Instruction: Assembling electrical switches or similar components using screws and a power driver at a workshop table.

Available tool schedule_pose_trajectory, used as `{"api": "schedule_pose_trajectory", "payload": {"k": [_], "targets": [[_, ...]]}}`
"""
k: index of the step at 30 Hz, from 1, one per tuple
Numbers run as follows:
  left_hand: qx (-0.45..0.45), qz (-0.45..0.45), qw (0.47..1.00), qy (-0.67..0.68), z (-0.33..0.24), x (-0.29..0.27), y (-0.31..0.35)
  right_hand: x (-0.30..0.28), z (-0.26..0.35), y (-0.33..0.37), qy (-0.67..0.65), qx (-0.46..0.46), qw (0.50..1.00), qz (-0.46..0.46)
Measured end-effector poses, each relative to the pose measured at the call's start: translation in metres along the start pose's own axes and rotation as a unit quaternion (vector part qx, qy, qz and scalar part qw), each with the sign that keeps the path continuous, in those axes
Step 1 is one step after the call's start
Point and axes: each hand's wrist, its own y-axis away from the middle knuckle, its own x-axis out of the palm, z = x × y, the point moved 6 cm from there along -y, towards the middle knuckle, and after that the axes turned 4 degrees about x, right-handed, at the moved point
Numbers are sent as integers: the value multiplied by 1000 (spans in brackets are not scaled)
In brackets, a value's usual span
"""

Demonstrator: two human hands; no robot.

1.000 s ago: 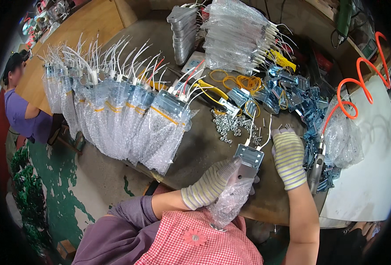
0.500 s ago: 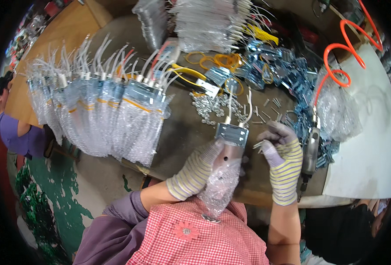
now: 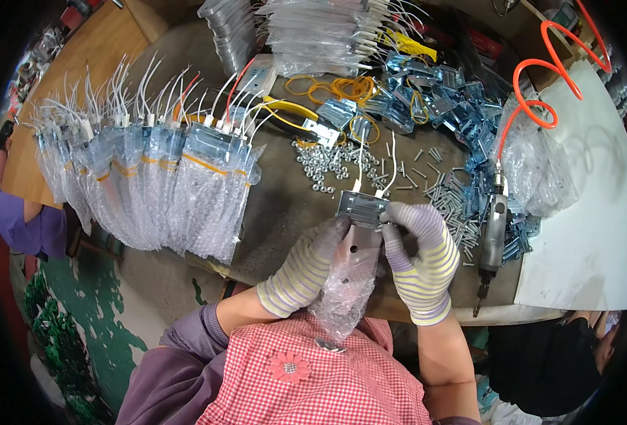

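In front of my apron I hold a flat part in a bubble-wrap sleeve (image 3: pixel 343 294), upright, with a metal bracket (image 3: pixel 363 207) and two white wires at its top. My left hand (image 3: pixel 303 269), in a striped glove, is closed around its left side just below the bracket. My right hand (image 3: pixel 425 262), gloved alike, has its thumb and fingers pinched at the bracket's right edge. The screws in that hand are mostly hidden by the fingers. Beyond the bracket lie loose nuts (image 3: pixel 320 164) and a scatter of screws (image 3: pixel 452 209).
Wrapped parts with wires (image 3: pixel 207 191) stand in a row at left; more are stacked (image 3: pixel 313 35) at the back. Metal brackets (image 3: pixel 434 92), rubber bands (image 3: pixel 352 88) and yellow-handled pliers (image 3: pixel 289 110) lie behind. A power screwdriver (image 3: pixel 495 227) with a coiled red hose (image 3: pixel 519 78) is at right.
My right hand has moved left with the screws, from beside the part to the bracket's right edge, and its fingers have closed there. My left hand keeps its hold.
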Motion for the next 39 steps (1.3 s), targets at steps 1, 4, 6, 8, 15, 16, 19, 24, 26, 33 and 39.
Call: {"api": "schedule_pose_trajectory", "payload": {"k": [1,4,6,8,15,16,19,24,26,33,39], "targets": [[-19,19,999,-37,-9,4,1,0,15,0,127,-117,985,29],[-20,39,998,-46,-11,6,1,7,24,0,187,-196,961,63],[-1,40,999,-18,-5,3,-2,9,16,-1,186,-119,971,88],[-30,20,999,9,7,-3,-5,-2,0,-2,63,-3,998,11],[-87,46,988,123,-18,23,7,-22,-14,-7,-60,54,995,-66],[-67,46,993,90,-19,21,7,-15,-3,-8,-54,39,997,-40],[-32,46,998,40,-22,22,8,7,22,-12,52,-24,998,5],[38,50,996,-63,-21,16,7,26,40,-21,212,-167,956,113],[50,84,994,-58,-33,26,11,33,44,-14,290,-250,913,139],[6,68,996,-62,-28,22,10,31,27,-21,218,-249,929,163],[-2,45,998,40,-28,34,-14,7,3,2,134,-41,986,95]]}}
